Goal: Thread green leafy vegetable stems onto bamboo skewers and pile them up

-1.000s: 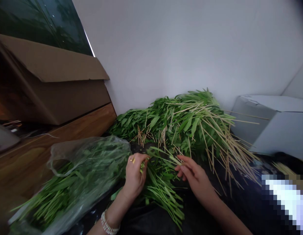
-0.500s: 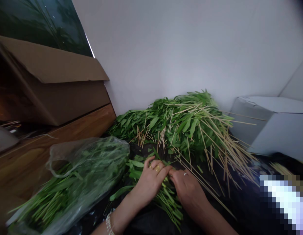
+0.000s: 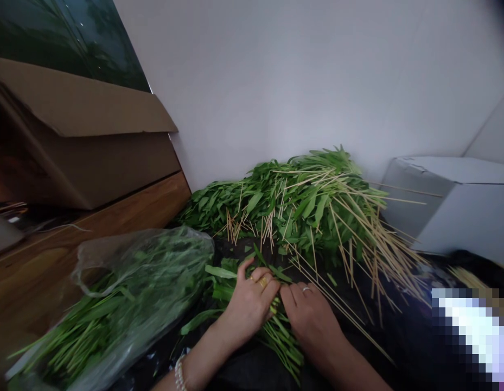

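Observation:
A small bunch of leafy greens (image 3: 290, 347), with long hollow-looking stems like water spinach, lies on black plastic sheeting below and between my hands. Its leaves show to the left, and its cut stems point down to the right. My left hand (image 3: 254, 298), with gold rings on a finger, is closed around the middle of the bunch. Close beside it, my right hand (image 3: 311, 312) has its fingers curled and pressed together at the bunch's right side. Its fingertips are hidden, so what they pinch cannot be made out.
A heap of greens on thin wooden skewers (image 3: 390, 244) lies against the wall. To the left, a clear plastic bag (image 3: 154, 271) holds more greens. A cardboard box (image 3: 121, 163) stands on a wooden surface at left, a white box (image 3: 471, 212) at right. Loose skewers lie right of my hands.
My right hand has shifted slightly and its fingertips have drawn a little apart from the left hand's fingers. The left hand stays on the bunch. The view has moved slightly.

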`<state>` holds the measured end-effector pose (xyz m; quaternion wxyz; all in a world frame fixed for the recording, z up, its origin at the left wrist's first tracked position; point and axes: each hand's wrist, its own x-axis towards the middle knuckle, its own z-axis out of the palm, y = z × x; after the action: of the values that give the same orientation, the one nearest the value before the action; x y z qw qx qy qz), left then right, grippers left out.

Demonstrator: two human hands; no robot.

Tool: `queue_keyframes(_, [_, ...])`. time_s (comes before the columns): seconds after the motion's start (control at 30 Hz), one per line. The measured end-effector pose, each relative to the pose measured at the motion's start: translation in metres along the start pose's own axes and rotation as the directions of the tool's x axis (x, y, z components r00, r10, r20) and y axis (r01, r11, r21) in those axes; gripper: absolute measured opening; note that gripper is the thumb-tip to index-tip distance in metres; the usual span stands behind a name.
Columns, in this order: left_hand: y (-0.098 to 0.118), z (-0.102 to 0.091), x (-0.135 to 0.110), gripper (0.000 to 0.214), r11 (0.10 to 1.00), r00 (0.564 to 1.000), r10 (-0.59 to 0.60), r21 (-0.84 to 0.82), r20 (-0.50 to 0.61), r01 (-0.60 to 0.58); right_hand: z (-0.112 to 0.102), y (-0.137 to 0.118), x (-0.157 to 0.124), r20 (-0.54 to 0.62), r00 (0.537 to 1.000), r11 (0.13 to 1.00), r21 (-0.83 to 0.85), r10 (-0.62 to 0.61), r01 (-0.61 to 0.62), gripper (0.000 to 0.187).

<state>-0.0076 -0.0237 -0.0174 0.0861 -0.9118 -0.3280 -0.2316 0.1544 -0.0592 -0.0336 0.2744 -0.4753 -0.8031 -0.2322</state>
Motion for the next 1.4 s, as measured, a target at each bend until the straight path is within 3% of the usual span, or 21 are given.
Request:
queue_keyframes(0.13, [0.001, -0.001, 0.0, 0.014, 0.998, 0.998, -0.044, -0.041, -0.043, 0.042, 0.002, -0.005, -0.001, 0.004, 0.999, 0.988, 0.149, 0.048, -0.048, 0.026])
queue_keyframes(0.23, [-0.001, -0.003, 0.0, 0.016, 0.982, 0.992, -0.107, -0.163, -0.06, 0.096, 0.0, -0.004, 0.0, 0.064, 0.991, 0.914, 0.384, 0.117, -0.133, 0.026])
queue_keyframes(0.3, [-0.007, -0.005, 0.0, 0.018, 0.951, 0.978, -0.196, -0.258, -0.074, 0.171, -0.004, -0.001, 0.002, 0.137, 0.98, 0.787, 0.584, 0.147, -0.2, 0.026])
queue_keyframes(0.37, [-0.014, -0.008, -0.001, 0.021, 0.911, 0.946, -0.309, -0.318, -0.102, 0.263, -0.008, 0.006, 0.004, 0.219, 0.952, 0.605, 0.735, 0.216, -0.306, 0.027])
queue_keyframes(0.43, [-0.02, -0.012, -0.002, 0.023, 0.889, 0.91, -0.386, -0.327, -0.151, 0.322, -0.011, 0.015, 0.006, 0.293, 0.884, 0.446, 0.778, 0.364, -0.442, 0.027])
queue_keyframes(0.5, [-0.02, -0.015, -0.004, 0.021, 0.904, 0.907, -0.376, -0.29, -0.189, 0.315, -0.011, 0.025, 0.006, 0.319, 0.795, 0.379, 0.748, 0.515, -0.545, 0.029])
queue_keyframes(0.57, [-0.014, -0.016, -0.006, 0.02, 0.938, 0.943, -0.286, -0.251, -0.17, 0.239, -0.008, 0.034, 0.004, 0.312, 0.75, 0.392, 0.701, 0.583, -0.596, 0.031])
queue_keyframes(0.63, [-0.004, -0.014, -0.007, 0.021, 0.961, 0.982, -0.163, -0.241, -0.094, 0.136, -0.002, 0.041, 0.002, 0.288, 0.75, 0.435, 0.669, 0.595, -0.602, 0.032])
queue_keyframes(0.73, [0.01, -0.008, -0.009, 0.017, 0.966, 0.997, 0.003, -0.257, 0.077, 0.017, 0.008, 0.047, -0.003, 0.228, 0.788, 0.52, 0.642, 0.572, -0.564, 0.034])
queue_keyframes(0.8, [0.014, -0.004, -0.011, 0.037, 0.96, 0.983, 0.083, -0.277, 0.165, -0.034, 0.016, 0.049, -0.006, 0.164, 0.826, 0.609, 0.603, 0.539, -0.516, 0.037])
queue_keyframes(0.9, [0.013, -0.003, -0.013, 0.065, 0.947, 0.972, 0.149, -0.309, 0.18, -0.088, 0.026, 0.05, -0.009, 0.054, 0.891, 0.779, 0.464, 0.45, -0.421, 0.049])
queue_keyframes(1.03, [0.009, -0.01, -0.012, 0.067, 0.946, 0.981, 0.152, -0.307, 0.125, -0.108, 0.027, 0.042, -0.011, 0.091, 0.972, 0.903, 0.359, 0.218, -0.236, 0.048])
queue_keyframes(1.13, [0.011, -0.023, -0.01, 0.06, 0.958, 0.986, 0.124, -0.274, 0.108, -0.091, 0.025, 0.032, -0.015, 0.165, 0.985, 0.925, 0.367, 0.043, -0.102, 0.039])
queue_keyframes(1.3, [0.01, -0.064, -0.019, 0.027, 0.984, 0.993, 0.008, -0.178, 0.12, 0.014, 0.031, 0.024, -0.023, 0.203, 0.979, 0.944, 0.328, -0.03, -0.039, 0.037])
queue_keyframes(1.4, [-0.018, -0.093, -0.044, 0.026, 0.983, 0.986, -0.143, -0.104, 0.082, 0.151, 0.036, 0.025, -0.026, 0.201, 0.979, 0.946, 0.323, -0.043, -0.024, 0.038])
